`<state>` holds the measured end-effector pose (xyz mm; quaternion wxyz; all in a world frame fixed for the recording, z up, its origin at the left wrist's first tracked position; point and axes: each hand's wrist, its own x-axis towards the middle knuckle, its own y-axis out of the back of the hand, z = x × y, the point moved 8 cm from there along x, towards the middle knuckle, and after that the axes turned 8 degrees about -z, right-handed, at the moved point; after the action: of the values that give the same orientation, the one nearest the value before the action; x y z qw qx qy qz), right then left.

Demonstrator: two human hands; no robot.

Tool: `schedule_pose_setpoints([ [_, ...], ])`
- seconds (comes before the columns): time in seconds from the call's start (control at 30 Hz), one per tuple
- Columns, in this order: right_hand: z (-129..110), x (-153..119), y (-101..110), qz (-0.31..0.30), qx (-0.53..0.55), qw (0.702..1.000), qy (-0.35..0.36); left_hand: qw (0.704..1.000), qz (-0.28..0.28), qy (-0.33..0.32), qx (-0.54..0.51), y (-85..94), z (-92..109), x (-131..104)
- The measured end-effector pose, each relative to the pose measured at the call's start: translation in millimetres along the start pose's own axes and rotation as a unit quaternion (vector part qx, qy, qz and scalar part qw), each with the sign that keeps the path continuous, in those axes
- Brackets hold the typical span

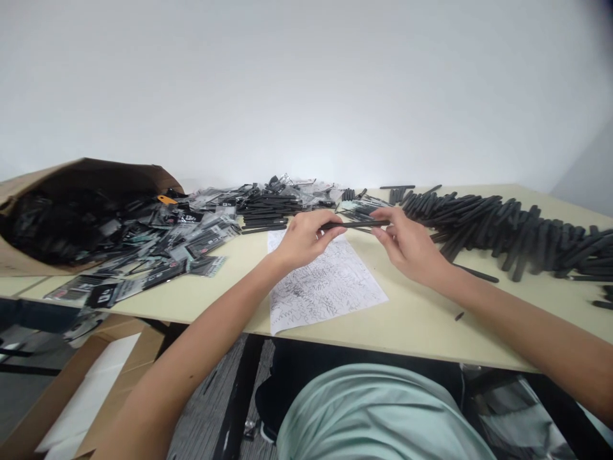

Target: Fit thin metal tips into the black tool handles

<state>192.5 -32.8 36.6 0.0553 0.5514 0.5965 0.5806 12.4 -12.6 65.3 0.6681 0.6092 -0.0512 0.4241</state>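
A thin black pen-like stick [357, 224] is held level above the table by both hands. My left hand [309, 237] pinches its left end between thumb and fingers. Its right end is gripped by the fingertips of my right hand [405, 243]. Below the hands lies a white paper [325, 287] covered in dark scribbles. Behind my left hand is a stack of black sticks [268, 207]. A long heap of thicker black sticks [502, 223] spreads to the right of my right hand.
At the left, a brown paper bag [9, 255] lies on its side, full of black packets. Clear packets [205, 236] spill across the pale table [412, 332]. A small dark piece [460, 316] lies near the front edge. An open cardboard box [119, 383] stands below, left.
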Motion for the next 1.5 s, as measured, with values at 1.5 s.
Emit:
schedule_pose_setpoints([
  [1.5,22.4,-1.7,-19.1,-0.071,0.311,0.938,-0.134,0.996,-0.024,-0.025,0.077,-3.0,6.7,-1.5],
])
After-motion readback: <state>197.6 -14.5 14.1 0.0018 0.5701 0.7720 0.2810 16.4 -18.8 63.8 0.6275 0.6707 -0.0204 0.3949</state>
